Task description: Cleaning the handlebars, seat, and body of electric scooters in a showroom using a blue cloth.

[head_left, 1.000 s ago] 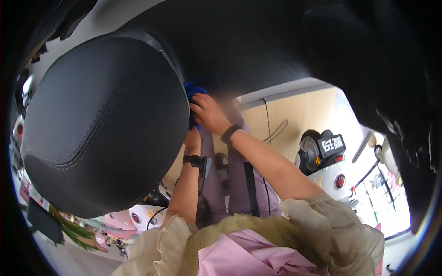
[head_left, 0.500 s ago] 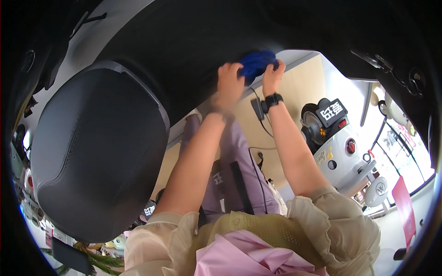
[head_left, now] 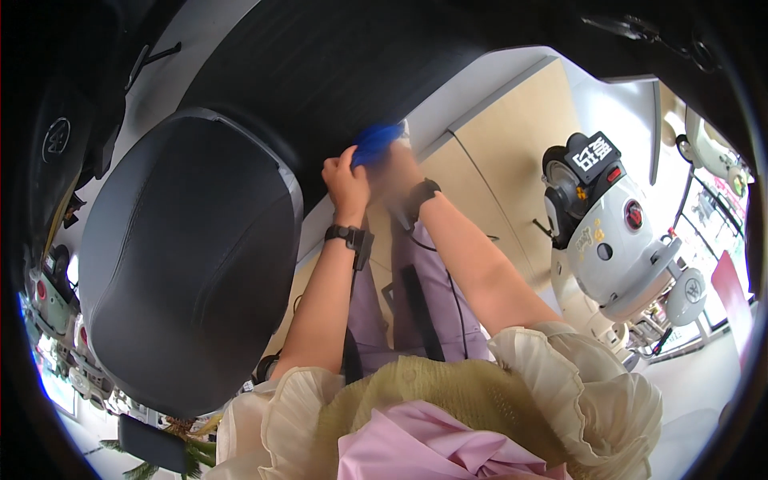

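Observation:
A crumpled blue cloth [head_left: 374, 144], blurred by motion, lies between my two hands at the edge of a scooter's dark footboard [head_left: 344, 72]. My left hand [head_left: 348, 188] is closed on the cloth's near left side, thumb and fingers bent. My right hand [head_left: 400, 170] is smeared and grips the cloth from the right, its fingertips partly hidden. Both wrists carry black straps, the left with a small black device. Left of my hands sits the scooter's wide black seat [head_left: 192, 264].
A white scooter [head_left: 620, 248] with a dark rear wheel stands to the right, beyond pale wood-coloured flooring [head_left: 512, 152]. Thin black cables hang by my legs [head_left: 432, 296]. More scooters and a palm-like plant [head_left: 196, 456] show at the lower left.
Both hands and the blue cloth have moved left and nearer to me, along the footboard's edge. The view has shifted, showing more floor at the right.

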`<state>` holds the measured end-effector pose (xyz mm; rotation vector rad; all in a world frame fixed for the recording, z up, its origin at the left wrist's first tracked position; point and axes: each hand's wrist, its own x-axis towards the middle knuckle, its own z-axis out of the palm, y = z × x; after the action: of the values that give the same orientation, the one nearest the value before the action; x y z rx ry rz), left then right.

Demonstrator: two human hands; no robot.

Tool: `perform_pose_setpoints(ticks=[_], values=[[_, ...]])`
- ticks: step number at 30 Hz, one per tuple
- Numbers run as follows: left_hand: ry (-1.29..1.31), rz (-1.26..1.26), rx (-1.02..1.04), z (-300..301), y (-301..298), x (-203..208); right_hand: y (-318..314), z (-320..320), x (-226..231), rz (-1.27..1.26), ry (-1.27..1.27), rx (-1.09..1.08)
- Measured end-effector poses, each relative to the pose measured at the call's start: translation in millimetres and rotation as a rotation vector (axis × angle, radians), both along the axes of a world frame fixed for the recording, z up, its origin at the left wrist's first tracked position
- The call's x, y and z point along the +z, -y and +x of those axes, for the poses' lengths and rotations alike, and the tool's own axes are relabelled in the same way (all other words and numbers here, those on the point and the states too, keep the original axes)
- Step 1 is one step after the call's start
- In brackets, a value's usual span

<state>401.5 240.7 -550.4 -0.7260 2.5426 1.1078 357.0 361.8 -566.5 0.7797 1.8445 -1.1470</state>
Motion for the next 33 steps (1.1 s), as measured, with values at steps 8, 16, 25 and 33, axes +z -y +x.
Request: perform_pose_setpoints(ticks=[8, 16, 25, 33], values=[[0.071, 0.103, -0.020, 17, 43, 39, 0, 22, 27, -0.247, -0.109, -0.576], [0.143, 0.238, -0.441, -25, 21, 110, -59, 18, 40, 0.280, -0.657, -0.358], [-0.183, 0.086, -0.621, -44, -21, 158, -83, 0, 86, -0.598, -0.370, -1.086], [-0.061, -0.203, -0.476, -91, -4, 135, -63, -69, 25, -1.060, -0.383, -1.537]])
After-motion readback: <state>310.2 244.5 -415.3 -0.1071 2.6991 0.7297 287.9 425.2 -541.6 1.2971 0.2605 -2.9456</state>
